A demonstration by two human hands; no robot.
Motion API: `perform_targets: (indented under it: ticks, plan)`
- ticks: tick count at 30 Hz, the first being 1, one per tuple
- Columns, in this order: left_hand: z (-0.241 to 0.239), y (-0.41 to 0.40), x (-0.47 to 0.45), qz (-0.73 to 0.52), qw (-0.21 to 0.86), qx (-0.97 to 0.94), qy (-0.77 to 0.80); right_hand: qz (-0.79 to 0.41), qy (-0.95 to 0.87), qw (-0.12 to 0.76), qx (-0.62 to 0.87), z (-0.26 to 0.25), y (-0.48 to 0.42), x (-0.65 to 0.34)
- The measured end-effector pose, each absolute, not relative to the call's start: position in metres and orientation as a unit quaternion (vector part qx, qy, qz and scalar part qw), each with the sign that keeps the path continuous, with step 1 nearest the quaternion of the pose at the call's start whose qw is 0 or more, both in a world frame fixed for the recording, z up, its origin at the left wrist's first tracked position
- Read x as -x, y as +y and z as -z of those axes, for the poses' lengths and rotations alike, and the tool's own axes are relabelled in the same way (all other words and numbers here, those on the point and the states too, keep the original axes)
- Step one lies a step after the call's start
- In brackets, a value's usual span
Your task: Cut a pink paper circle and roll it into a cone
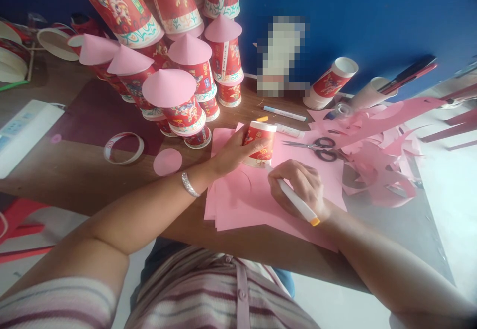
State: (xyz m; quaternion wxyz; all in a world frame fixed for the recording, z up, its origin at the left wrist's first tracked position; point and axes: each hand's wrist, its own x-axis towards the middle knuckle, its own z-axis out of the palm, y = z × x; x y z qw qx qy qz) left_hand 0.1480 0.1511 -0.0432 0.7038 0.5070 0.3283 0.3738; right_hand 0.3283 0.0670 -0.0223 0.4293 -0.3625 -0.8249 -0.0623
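My left hand (238, 151) is wrapped round a red paper cup (263, 137), which stands on a stack of pink paper (238, 205). In my right hand (300, 185) is a white marker (298, 202) with an orange end; its tip meets the paper at the cup's lower edge. A curved line shows on the sheet just left of the marker. Black-handled scissors (316, 146) lie on the paper to the right of the cup, blades pointing left. Behind the cup rest a loose orange cap (262, 119) and a blue-tinted marker (285, 114).
Several stacked red cups with pink cone tops (169, 88) stand at the back left. Pink paper scraps (387, 155) are heaped on the right. A cut cup ring (123, 148) and a pink paper disc (167, 162) lie left. A pen holder (374, 93) stands at the back right.
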Motion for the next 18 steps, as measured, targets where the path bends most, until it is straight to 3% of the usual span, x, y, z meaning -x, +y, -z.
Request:
perform_targets:
  ticks: [18]
  plan:
    - [0.0452, 0.1506, -0.1478, -0.379, 0.724, -0.485, 0.311, 0.02, -0.839, 0.438, 0.323, 0.0166, 0.0653, -0.3301]
